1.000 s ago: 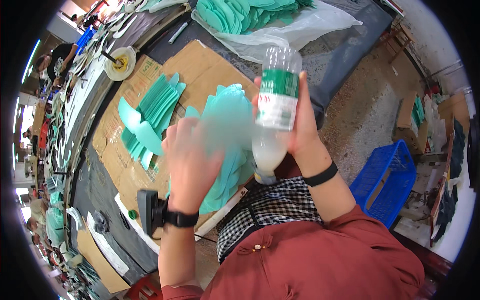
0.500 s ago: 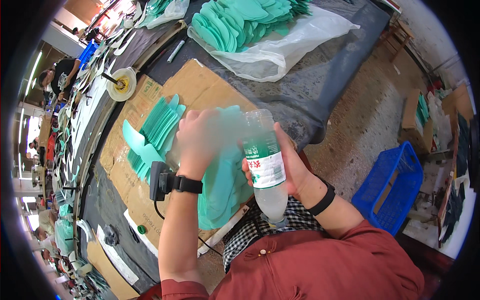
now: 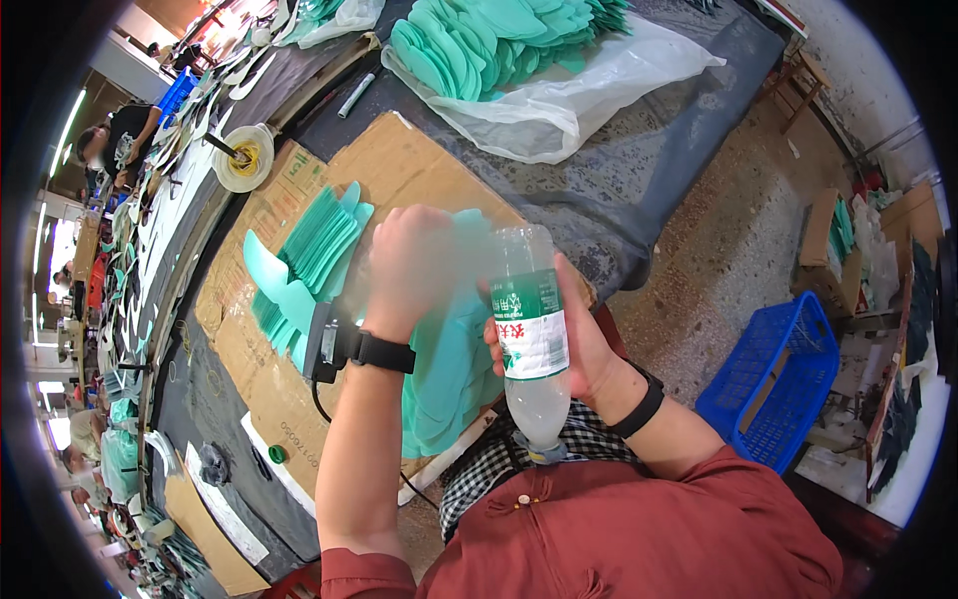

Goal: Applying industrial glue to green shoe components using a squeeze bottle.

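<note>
A clear plastic bottle (image 3: 536,349) with a green and white label lies in my right hand (image 3: 589,334), whose fingers wrap round its middle. Its narrow neck points toward my body and the base points away. My left hand (image 3: 404,260) is over the cardboard, left of the bottle's base, with its fingers lost in a blur. Partly beneath that blur, a spread of mint-green, sole-shaped sheets (image 3: 444,374) covers the cardboard. Left of my left wrist, a fanned stack of similar green pieces (image 3: 321,245) rests on the cardboard sheet (image 3: 399,160).
A white tub (image 3: 245,160) with a stick in it stands past the cardboard's left corner. Many green pieces (image 3: 499,45) lie on a white plastic bag (image 3: 569,125) at the back. A green cap (image 3: 277,454) lies front left. On the floor at right is a blue crate (image 3: 773,384).
Both hands stay in nearly the same places, and the bottle remains in my right hand. The surroundings have shifted slightly in the picture.
</note>
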The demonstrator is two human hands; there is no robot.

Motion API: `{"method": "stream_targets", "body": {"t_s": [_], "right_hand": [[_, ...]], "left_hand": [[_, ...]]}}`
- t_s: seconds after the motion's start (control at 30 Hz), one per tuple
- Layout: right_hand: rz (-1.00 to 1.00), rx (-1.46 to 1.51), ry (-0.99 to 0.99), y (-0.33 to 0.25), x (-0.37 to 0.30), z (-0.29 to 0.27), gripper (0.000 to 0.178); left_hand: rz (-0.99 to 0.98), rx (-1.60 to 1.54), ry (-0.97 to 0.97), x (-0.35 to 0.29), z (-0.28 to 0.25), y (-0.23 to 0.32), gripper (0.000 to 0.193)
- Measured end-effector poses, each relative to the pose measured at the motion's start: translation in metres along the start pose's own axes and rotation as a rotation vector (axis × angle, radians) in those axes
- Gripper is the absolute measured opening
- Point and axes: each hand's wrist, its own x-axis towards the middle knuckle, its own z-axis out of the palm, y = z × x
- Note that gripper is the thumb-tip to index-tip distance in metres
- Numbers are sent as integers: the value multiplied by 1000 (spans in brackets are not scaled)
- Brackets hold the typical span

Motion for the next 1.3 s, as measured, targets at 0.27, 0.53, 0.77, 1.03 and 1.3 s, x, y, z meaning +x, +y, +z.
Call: {"method": "stream_targets", "body": {"t_s": [0.27, 0.53, 0.77, 1.03, 1.3], "right_hand": [[-26, -33, 10, -10, -2, -2, 84], [-206, 64, -50, -41, -13, 4, 86], [-500, -49, -112, -53, -11, 21, 88], [-920, -874, -192, 19, 32, 47, 86], [-1072, -1090, -172, -19, 113, 81, 67]], "left_hand": [[-186, -642, -200, -13, -40, 17, 7], [238, -930, 455, -68, -145, 31, 38], [402, -186, -4, -149, -75, 15, 39], [273, 190, -16, -204, -34, -5, 36], [174, 246, 19, -212, -32, -6, 41]]}}
